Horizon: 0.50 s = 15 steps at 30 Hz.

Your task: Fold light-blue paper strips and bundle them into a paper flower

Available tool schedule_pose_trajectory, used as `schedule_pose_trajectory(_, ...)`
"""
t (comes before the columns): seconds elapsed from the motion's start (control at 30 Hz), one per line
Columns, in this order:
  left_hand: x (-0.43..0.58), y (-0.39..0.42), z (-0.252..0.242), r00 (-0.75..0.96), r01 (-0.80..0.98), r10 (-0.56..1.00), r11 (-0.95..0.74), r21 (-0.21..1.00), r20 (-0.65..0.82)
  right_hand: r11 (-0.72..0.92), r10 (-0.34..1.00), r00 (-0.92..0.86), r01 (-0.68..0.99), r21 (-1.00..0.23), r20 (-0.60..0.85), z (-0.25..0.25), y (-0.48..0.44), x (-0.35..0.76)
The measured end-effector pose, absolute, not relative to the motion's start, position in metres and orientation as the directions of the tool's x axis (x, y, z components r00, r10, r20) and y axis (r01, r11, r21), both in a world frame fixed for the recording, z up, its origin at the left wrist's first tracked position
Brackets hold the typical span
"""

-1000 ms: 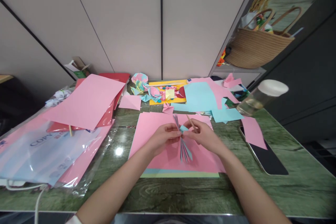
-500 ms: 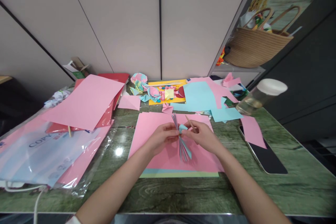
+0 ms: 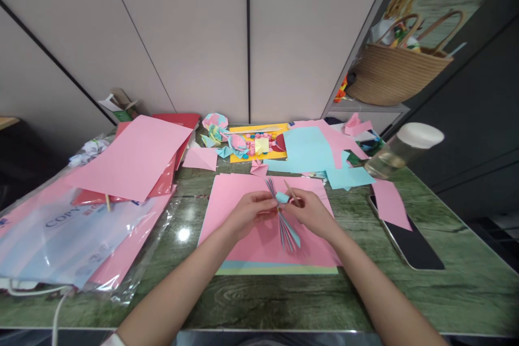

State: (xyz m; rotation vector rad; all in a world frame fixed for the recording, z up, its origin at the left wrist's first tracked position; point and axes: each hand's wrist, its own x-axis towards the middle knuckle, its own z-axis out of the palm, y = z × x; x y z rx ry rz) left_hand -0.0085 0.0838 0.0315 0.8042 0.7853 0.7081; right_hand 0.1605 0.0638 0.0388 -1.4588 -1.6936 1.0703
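Note:
Above a stack of pink sheets (image 3: 239, 251), my left hand (image 3: 253, 212) pinches the middle of a pleated blue-and-pink paper piece (image 3: 286, 230), whose folds fan out at both ends. My right hand (image 3: 308, 211) is closed around a thin wooden stick (image 3: 292, 193), and its fingertips meet the pleated paper beside a curled light-blue flap (image 3: 282, 197). Blue and green sheet edges show beneath the pink stack. Just behind it lies a small folded pink piece (image 3: 258, 167).
A plastic packet with pink sheets (image 3: 89, 232) covers the left side. Behind are folded paper flowers (image 3: 214, 124), a yellow card (image 3: 238, 155) and blue paper (image 3: 308, 148). To the right are a phone (image 3: 417, 248) and a clear bottle (image 3: 385, 158); a woven bag (image 3: 399, 73) stands beyond.
The lower fan of the pleated paper has swung slightly right and spread a little. My right hand and the stick have shifted slightly, and more of the blue flap shows.

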Motion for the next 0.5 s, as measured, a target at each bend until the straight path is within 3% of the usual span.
schedule_pose_trajectory(0.23,-0.0068,0.0833,0.0294,0.465,-0.301,0.825,0.487,0.82,-0.32,0.005,0.976,-0.207,0.336,-0.942,-0.068,0.0387,0.0658,0.1591)
schedule_pose_trajectory(0.5,-0.0071,0.0831,0.0267,0.403,-0.324,0.868,0.43,0.842,-0.289,0.034,0.986,-0.163,0.349,-0.937,-0.025,0.0369,0.0654,0.1562)
